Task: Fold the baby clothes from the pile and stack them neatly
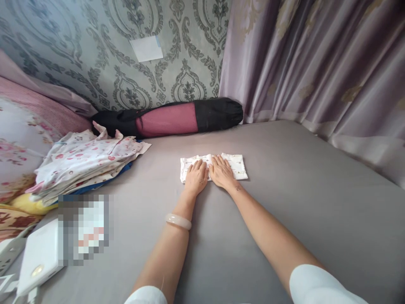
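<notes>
A white cloth [238, 166] with a small print lies folded into a flat rectangle on the grey sheet [272, 202]. My left hand [196, 175] rests palm down on its left half, fingers stretched out and pointing away from me. On the middle and right part lies my right hand [221, 172], also flat with its fingers extended. The two hands are close together, and both cover part of the cloth. A pale bangle [178, 221] is around my left wrist.
A pile of folded clothes [85, 158] sits at the left. Behind the cloth, a long black and pink bag [171, 118] lies along the patterned wall. A white device [41, 253] with a cable is at the lower left, beside a blurred-out item [91, 228]. Curtains [303, 63] hang at the right.
</notes>
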A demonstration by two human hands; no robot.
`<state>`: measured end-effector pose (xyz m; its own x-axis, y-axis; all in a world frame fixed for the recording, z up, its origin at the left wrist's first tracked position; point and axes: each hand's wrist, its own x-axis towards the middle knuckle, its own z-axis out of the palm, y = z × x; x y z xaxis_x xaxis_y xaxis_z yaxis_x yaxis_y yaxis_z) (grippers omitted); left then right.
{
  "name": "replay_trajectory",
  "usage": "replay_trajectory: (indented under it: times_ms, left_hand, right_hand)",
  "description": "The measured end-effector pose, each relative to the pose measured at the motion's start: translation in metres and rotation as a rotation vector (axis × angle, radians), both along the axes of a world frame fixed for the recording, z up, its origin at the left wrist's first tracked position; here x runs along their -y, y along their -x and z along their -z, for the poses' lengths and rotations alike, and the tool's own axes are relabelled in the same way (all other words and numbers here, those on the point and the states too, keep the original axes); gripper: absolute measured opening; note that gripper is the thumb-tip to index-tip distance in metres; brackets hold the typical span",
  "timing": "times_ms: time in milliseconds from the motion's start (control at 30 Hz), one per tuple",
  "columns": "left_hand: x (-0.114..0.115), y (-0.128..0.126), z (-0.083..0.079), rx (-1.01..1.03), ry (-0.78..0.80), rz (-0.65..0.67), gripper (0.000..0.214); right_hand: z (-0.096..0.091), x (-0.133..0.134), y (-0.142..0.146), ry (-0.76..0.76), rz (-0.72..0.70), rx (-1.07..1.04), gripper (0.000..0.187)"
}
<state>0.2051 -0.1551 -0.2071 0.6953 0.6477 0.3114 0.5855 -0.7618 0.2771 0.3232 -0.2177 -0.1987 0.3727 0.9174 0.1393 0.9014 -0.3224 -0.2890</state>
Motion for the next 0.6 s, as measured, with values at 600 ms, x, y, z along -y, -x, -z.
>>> replay_trajectory:
  times_ms: [600]
  left_hand:
    - [0.000, 0.000, 0.006, -0.058, -0.033, -0.068, 0.043]
  right_hand:
    - [0.005, 0.011, -0.018, 0.019, 0.123, 0.027, 0.058]
